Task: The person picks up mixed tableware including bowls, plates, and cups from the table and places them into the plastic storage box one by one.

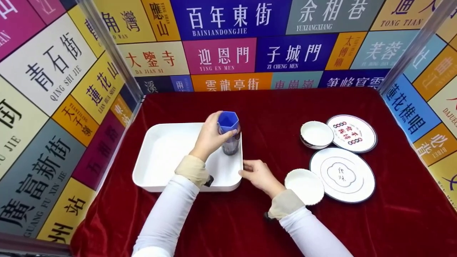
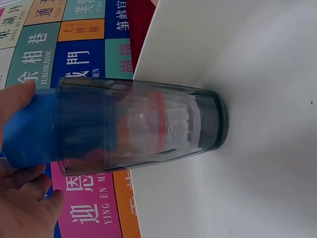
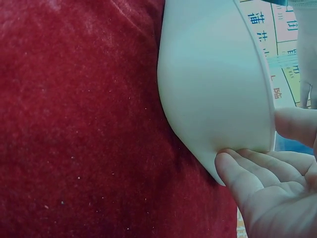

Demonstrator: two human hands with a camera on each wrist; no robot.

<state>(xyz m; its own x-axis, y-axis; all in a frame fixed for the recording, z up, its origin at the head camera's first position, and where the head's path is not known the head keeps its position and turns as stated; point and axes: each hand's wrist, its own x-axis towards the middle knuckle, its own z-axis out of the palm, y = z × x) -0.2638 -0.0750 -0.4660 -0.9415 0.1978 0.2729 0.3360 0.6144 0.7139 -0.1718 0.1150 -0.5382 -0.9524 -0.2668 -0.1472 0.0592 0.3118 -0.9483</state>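
My left hand [image 1: 210, 137] grips a blue hexagonal cup [image 1: 228, 119], thumb on one side and fingers on the other. The blue cup is nested in a clear, grey-tinted tumbler [image 2: 143, 126], which has its base down inside a white rectangular tray [image 1: 171, 153], by the right wall. Something whitish with a red band shows through the tumbler's side in the left wrist view. At the tray's right wall my right hand [image 1: 260, 175] pinches the edge: its fingers [image 3: 237, 171] press the outer face, while the thumb lies at the rim.
To the right stand two white bowls [image 1: 316, 134], one nearer me, beside two round plates [image 1: 364, 175] with dark rims and printed characters. Dark red velvet cloth [image 1: 257, 228] covers the table. Panels with street names [image 1: 221, 55] wall in the back and sides.
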